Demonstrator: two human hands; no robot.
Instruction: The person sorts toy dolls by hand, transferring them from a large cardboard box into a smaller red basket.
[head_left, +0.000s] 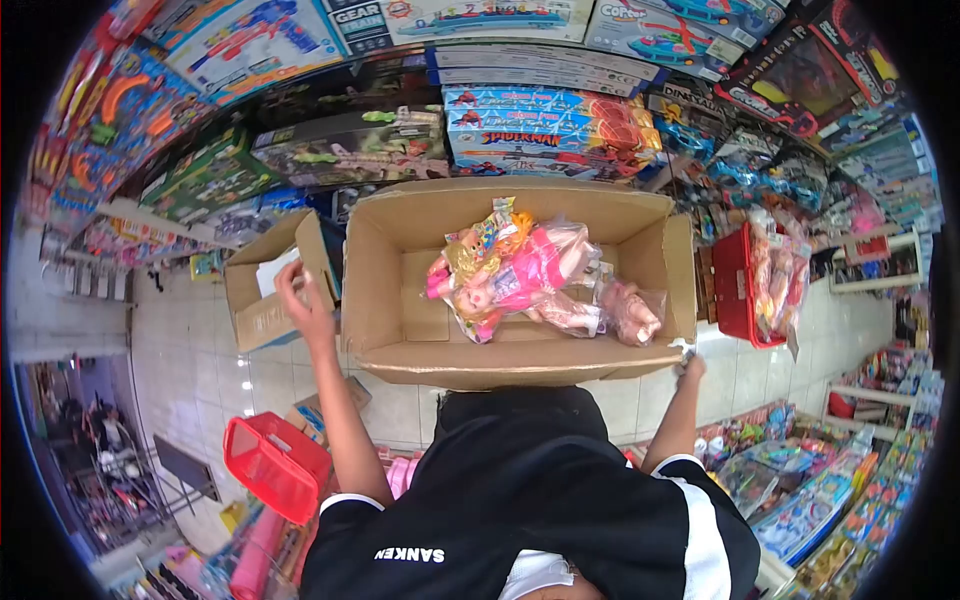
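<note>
A large open cardboard box (pixel 420 365) holds several dolls in clear bags, among them a blond doll in pink (pixel 510 280) and a bare baby doll (pixel 632 312). Left of it, my left hand (pixel 305 300) is raised over the edge of a smaller open carton (pixel 262 325), its fingers bent and apart, with nothing visible between them. White paper or card (pixel 275 270) shows inside that carton. Beside the large box's near right corner is my right hand (pixel 692 370), small and closed, with a bit of something white at its fingertips.
Boxed toys, including Spiderman boxes (pixel 550 135), line the shelves ahead. A red basket (pixel 735 290) of bagged dolls stands at the right. Another red basket (pixel 275 465) is at the lower left. Packaged toys (pixel 810 500) fill the lower right. White floor tiles (pixel 185 350) show between them.
</note>
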